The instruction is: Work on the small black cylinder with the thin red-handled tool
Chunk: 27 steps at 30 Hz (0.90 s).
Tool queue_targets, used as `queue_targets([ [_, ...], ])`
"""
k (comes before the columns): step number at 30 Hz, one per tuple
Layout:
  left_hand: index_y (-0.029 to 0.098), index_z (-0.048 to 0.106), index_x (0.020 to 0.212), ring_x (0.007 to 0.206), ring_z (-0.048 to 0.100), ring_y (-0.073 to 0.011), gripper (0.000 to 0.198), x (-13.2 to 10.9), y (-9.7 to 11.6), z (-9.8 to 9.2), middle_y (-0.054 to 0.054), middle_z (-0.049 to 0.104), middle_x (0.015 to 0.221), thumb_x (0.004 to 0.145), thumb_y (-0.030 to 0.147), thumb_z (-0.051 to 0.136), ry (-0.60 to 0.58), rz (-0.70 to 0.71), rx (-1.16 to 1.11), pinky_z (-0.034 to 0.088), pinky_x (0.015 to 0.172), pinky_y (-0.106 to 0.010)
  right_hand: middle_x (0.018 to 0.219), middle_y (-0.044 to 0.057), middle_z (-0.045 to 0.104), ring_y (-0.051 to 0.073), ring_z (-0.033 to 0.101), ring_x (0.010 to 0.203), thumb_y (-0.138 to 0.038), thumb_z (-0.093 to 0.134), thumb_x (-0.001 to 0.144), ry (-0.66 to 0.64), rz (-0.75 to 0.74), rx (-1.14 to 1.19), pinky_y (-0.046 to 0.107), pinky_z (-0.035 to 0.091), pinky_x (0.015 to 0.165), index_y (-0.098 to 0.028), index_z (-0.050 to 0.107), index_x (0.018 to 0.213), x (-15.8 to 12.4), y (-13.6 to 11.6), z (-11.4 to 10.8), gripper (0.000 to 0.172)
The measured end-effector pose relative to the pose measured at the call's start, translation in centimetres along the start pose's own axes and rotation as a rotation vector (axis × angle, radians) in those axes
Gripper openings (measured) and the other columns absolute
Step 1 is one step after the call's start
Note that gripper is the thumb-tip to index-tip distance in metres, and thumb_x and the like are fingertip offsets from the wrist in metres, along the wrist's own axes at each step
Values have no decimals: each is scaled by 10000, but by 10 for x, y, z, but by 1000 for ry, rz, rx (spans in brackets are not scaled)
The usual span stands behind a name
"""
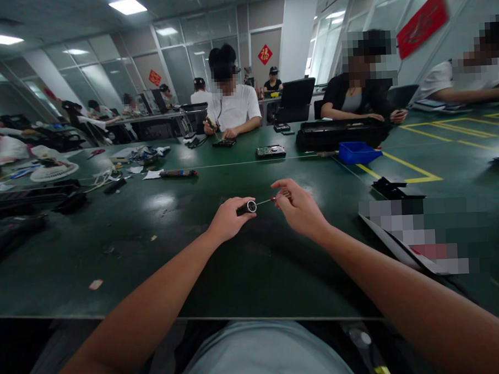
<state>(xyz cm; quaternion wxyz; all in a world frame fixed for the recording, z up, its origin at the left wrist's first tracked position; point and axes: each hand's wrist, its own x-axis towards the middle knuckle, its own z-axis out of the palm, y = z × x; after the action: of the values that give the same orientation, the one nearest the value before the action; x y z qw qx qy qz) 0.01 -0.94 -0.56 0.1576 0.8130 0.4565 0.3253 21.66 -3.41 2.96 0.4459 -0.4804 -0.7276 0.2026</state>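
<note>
My left hand (229,219) is closed round a short dark cylinder (247,208), whose silvery round end faces right and towards me. What kind of part the cylinder is, I cannot make out. In my right hand (299,208) is a screwdriver (274,199) with a reddish handle, pinched between thumb and fingers. Its thin shaft points left and reaches the cylinder's round end; whether the tip touches it is too small to tell. Both hands are over the green table (220,276).
Ahead lie a bare hard drive (271,151), a blue bin (359,152) and a long black casing (342,133). An electric screwdriver (178,173) and a white fan grille (53,169) lie left. Black brackets (392,189) are at right. Several people sit across the table.
</note>
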Motion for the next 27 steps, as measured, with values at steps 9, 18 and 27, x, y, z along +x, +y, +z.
queue_targets([
  [9, 248, 658, 1231, 1079, 604, -220, 407, 0, -4, 3, -41, 679, 1166, 832, 266, 732, 1, 21, -14, 444, 977, -372, 770, 38, 687, 180, 598, 628, -379, 439, 960, -15, 27, -75, 312, 395, 607, -202, 628, 1046, 2, -2, -2, 273],
  [18, 247, 661, 1226, 1096, 603, -220, 401, 1, -4, 3, -40, 679, 1177, 832, 268, 730, 2, 9, -31, 436, 991, -376, 771, 30, 657, 179, 593, 660, -363, 390, 976, -15, 15, -9, 323, 418, 631, -214, 620, 968, 0, 1, 0, 274],
  [27, 232, 647, 1248, 1088, 607, -222, 410, 2, -2, 1, -44, 679, 1179, 846, 273, 716, 8, 3, -20, 440, 978, -376, 770, 35, 655, 175, 628, 709, -413, 538, 915, 58, 97, 375, 351, 512, 702, -196, 614, 891, 5, 13, 8, 231],
])
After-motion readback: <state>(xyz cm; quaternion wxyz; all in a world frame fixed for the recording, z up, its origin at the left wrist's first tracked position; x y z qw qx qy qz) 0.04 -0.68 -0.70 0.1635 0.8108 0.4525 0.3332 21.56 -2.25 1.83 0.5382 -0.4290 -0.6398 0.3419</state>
